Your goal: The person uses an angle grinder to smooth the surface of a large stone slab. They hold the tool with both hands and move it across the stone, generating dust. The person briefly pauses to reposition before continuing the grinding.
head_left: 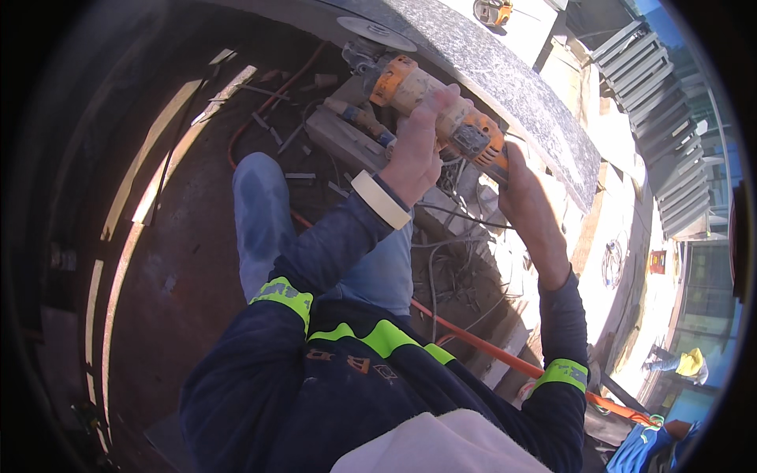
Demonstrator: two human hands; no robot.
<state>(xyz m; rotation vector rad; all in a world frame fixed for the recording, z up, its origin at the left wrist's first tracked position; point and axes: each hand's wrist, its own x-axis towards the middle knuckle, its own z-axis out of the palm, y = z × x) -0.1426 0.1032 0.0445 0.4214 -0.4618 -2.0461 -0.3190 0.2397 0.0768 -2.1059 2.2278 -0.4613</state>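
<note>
A dusty orange-and-grey angle grinder (412, 88) stretches between my hands, its round pale disc (377, 33) at the upper left. My left hand (416, 154) is wrapped around the middle of the grinder's body. At its rear end, my right hand (528, 201) grips the orange housing; some of those fingers are hidden behind the tool. Close to the grinder runs the edge of a speckled grey stone slab (505, 67). Whether the disc touches the slab, I cannot tell.
Below the grinder, another dusty power tool (360, 118) lies by a wooden block (335, 138). Thin offcuts and cables litter the ground. An orange hose (493, 355) crosses beside my legs. Another orange tool (493, 12) rests beyond the slab. A person (688, 364) is far right.
</note>
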